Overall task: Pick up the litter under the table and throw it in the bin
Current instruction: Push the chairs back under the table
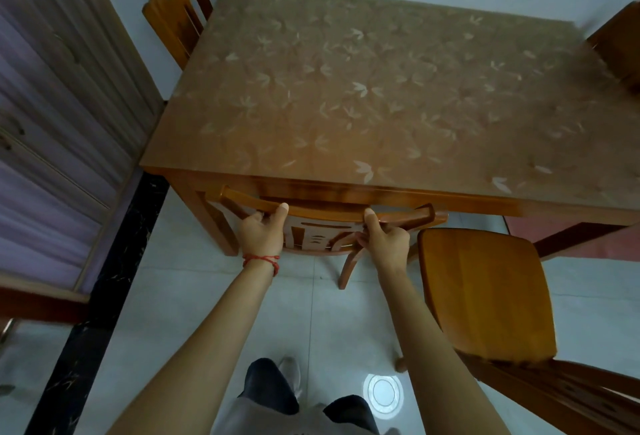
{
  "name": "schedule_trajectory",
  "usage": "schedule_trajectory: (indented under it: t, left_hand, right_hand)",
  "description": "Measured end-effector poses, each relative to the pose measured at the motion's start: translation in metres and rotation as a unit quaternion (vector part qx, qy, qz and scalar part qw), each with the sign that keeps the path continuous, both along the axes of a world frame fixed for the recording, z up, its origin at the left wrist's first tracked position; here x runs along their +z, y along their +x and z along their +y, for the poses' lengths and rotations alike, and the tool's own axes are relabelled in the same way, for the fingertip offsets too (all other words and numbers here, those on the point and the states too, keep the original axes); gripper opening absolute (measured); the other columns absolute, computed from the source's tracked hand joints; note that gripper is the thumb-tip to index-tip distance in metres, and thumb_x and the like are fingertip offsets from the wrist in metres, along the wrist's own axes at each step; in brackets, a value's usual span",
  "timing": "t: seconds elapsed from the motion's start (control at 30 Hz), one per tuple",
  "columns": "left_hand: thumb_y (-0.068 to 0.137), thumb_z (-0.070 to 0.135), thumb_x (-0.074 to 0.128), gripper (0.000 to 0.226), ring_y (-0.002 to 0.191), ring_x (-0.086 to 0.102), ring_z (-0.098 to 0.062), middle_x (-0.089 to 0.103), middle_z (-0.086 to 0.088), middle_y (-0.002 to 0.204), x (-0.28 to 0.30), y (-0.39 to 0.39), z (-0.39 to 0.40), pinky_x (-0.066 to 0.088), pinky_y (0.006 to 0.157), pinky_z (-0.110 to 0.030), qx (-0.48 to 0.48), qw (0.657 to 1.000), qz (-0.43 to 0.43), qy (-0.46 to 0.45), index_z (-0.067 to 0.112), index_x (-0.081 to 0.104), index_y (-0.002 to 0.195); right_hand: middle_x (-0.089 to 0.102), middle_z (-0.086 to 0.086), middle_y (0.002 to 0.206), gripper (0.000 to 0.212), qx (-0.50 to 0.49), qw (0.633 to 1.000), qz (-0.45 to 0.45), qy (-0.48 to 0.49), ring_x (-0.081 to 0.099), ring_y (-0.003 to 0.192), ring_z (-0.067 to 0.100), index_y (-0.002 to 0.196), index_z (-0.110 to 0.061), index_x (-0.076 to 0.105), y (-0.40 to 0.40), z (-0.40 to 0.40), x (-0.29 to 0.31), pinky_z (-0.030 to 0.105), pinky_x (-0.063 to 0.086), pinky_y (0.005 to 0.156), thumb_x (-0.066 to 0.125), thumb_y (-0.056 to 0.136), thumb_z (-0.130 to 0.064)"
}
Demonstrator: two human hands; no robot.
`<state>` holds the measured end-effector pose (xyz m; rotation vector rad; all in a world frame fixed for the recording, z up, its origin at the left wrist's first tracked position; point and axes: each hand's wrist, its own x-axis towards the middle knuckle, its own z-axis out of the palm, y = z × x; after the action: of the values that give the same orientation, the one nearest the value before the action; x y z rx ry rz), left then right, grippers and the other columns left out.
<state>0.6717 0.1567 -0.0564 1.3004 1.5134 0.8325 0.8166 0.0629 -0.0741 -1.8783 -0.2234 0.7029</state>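
- Step in hand, as judged: clearing access, with no picking begun. Left hand (pixel 263 232) and right hand (pixel 384 238) both clamped on the curved top rail of the tucked-in chair (pixel 325 214) at the near edge of the table (pixel 381 95).
- Fingers (pixel 254 217) of the left hand curled over the rail's far side, thumb pressed flat along its near face; same wrap on the right, thumb up on the rail. Closed around wood, nothing else held.
- Next move, likely: drawing that chair straight back from the table, clear of the second chair (pixel 485 292) standing just to its right, then crouching to look beneath.
- Litter: not visible anywhere; presumably under the table, hidden by the patterned top and the chair back.
- Bin: not in view on any side of the table.
- Hard to make out: most of the gripped chair's seat and front legs, tucked under the table; a third chair (pixel 173 1) at the far left corner and something wooden at the far right corner, cut off by the frame.
- Bright round spot (pixel 383 393) on the floor tiles near the feet looks like a reflection, not litter.
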Motion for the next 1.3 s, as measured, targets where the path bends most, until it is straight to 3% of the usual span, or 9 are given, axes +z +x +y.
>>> schedule_trajectory:
  t: [0.17, 0.33, 0.5, 0.7, 1.03, 1.1, 1.17, 1.23, 1.3]
  left_hand:
    - [0.083, 0.029, 0.062, 0.032, 0.070, 0.056, -0.026, 0.060, -0.013, 0.070, -0.003, 0.014, 0.015, 0.039, 0.068, -0.028, 0.004, 1.000, -0.014, 0.002, 0.001, 0.059, 0.066]
    - [0.082, 0.027, 0.063, 0.036, 0.065, 0.052, -0.024, 0.056, -0.010, 0.063, -0.004, 0.024, 0.026, 0.039, 0.064, -0.026, 0.010, 1.000, -0.012, -0.004, 0.008, 0.051, 0.055]
    - [0.083, 0.026, 0.062, 0.029, 0.065, 0.051, -0.019, 0.056, -0.009, 0.067, -0.003, 0.027, 0.023, 0.038, 0.067, -0.025, 0.020, 1.000, -0.007, 0.004, 0.004, 0.057, 0.065]
    - [0.083, 0.028, 0.062, 0.030, 0.059, 0.050, -0.006, 0.053, 0.001, 0.058, -0.004, 0.026, 0.023, 0.033, 0.056, -0.014, 0.017, 1.000, -0.002, 0.006, 0.002, 0.059, 0.068]
    - [0.085, 0.034, 0.058, 0.034, 0.059, 0.048, -0.011, 0.051, 0.003, 0.057, -0.003, 0.013, 0.021, 0.034, 0.055, -0.021, -0.041, 0.999, 0.013, 0.000, 0.006, 0.055, 0.066]
    - [0.085, 0.031, 0.058, 0.030, 0.067, 0.055, -0.015, 0.060, -0.002, 0.067, -0.003, 0.008, 0.017, 0.039, 0.064, -0.024, -0.055, 0.998, 0.005, 0.013, 0.003, 0.060, 0.075]
    - [0.085, 0.029, 0.059, 0.034, 0.096, 0.061, -0.024, 0.068, -0.012, 0.099, -0.004, 0.001, 0.009, 0.043, 0.080, -0.029, -0.065, 0.998, 0.011, 0.013, 0.000, 0.063, 0.103]
    - [0.086, 0.030, 0.059, 0.049, 0.119, 0.051, -0.026, 0.057, -0.014, 0.127, -0.004, -0.007, 0.000, 0.040, 0.093, -0.032, -0.079, 0.996, 0.036, 0.011, 0.002, 0.051, 0.125]
    - [0.086, 0.031, 0.058, 0.053, 0.126, 0.045, -0.026, 0.050, -0.014, 0.135, -0.003, -0.014, -0.009, 0.038, 0.101, -0.035, -0.112, 0.990, 0.070, 0.046, 0.005, 0.045, 0.130]
  right_hand:
    - [0.070, 0.002, 0.075, 0.024, 0.004, 1.000, -0.002, 0.000, 0.070, 0.076, 0.021, 0.069, -0.019, 0.063, 0.015, 0.017, -0.001, 0.046, 0.057, 0.081, 0.061, 0.082, -0.039]
    - [0.071, 0.007, 0.076, 0.028, 0.002, 1.000, 0.002, -0.001, 0.070, 0.075, 0.023, 0.070, -0.013, 0.064, 0.026, 0.027, -0.001, 0.047, 0.057, 0.080, 0.061, 0.083, -0.038]
    - [0.070, 0.005, 0.074, 0.029, 0.001, 1.000, -0.004, -0.005, 0.070, 0.075, 0.023, 0.068, -0.013, 0.062, 0.025, 0.027, -0.003, 0.046, 0.057, 0.081, 0.060, 0.084, -0.037]
    - [0.071, 0.007, 0.074, 0.033, 0.004, 1.000, -0.007, -0.008, 0.070, 0.072, 0.022, 0.071, -0.008, 0.063, 0.025, 0.026, -0.002, 0.045, 0.058, 0.079, 0.059, 0.084, -0.038]
    - [0.069, 0.009, 0.075, 0.040, 0.030, 0.998, -0.028, -0.042, 0.067, 0.074, 0.022, 0.070, -0.011, 0.062, 0.019, 0.021, 0.008, 0.037, 0.055, 0.077, 0.053, 0.086, -0.046]
    - [0.070, 0.011, 0.079, 0.041, 0.039, 0.998, -0.027, -0.044, 0.067, 0.077, 0.023, 0.074, -0.010, 0.064, 0.017, 0.018, 0.010, 0.040, 0.055, 0.080, 0.052, 0.086, -0.047]
    - [0.068, 0.008, 0.080, 0.040, 0.047, 0.997, -0.047, -0.044, 0.065, 0.079, 0.021, 0.082, -0.007, 0.066, 0.012, 0.011, 0.013, 0.036, 0.053, 0.079, 0.048, 0.090, -0.042]
    - [0.065, 0.003, 0.086, 0.036, 0.067, 0.993, -0.084, -0.044, 0.061, 0.084, 0.018, 0.098, -0.005, 0.064, 0.005, -0.001, 0.017, 0.024, 0.048, 0.068, 0.044, 0.094, -0.035]
    - [0.063, -0.001, 0.093, 0.030, 0.102, 0.987, -0.118, -0.047, 0.058, 0.086, 0.013, 0.109, -0.010, 0.060, -0.004, -0.015, 0.021, 0.011, 0.041, 0.057, 0.044, 0.094, -0.031]
